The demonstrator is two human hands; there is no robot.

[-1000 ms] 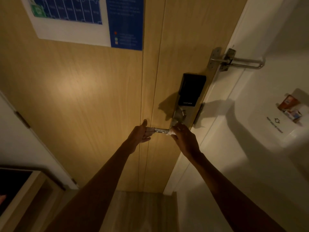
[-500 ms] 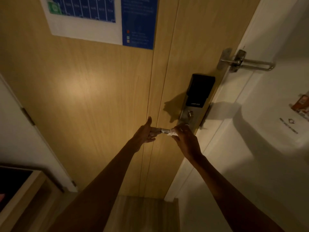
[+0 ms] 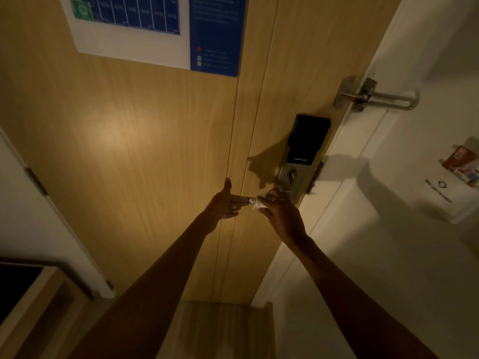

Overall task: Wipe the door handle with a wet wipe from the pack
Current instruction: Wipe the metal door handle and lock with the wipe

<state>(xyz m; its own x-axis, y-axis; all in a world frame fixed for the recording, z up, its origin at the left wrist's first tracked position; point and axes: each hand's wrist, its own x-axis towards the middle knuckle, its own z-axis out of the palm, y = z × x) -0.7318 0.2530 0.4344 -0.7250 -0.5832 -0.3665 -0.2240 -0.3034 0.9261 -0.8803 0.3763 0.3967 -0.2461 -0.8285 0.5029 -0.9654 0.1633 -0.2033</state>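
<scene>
The left hand [image 3: 223, 203] steadies the free end of the handle [image 3: 243, 200] in curled fingers while the right hand [image 3: 281, 213] pinches the wipe [image 3: 256, 206] around the lever just beside it, so it should press firmly and stroke outward from the lock [image 3: 307, 141].

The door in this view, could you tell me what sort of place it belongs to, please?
Most likely a hotel room entrance. The wooden door carries an evacuation floor plan, an electronic lock and a swing-bar guard.
</scene>
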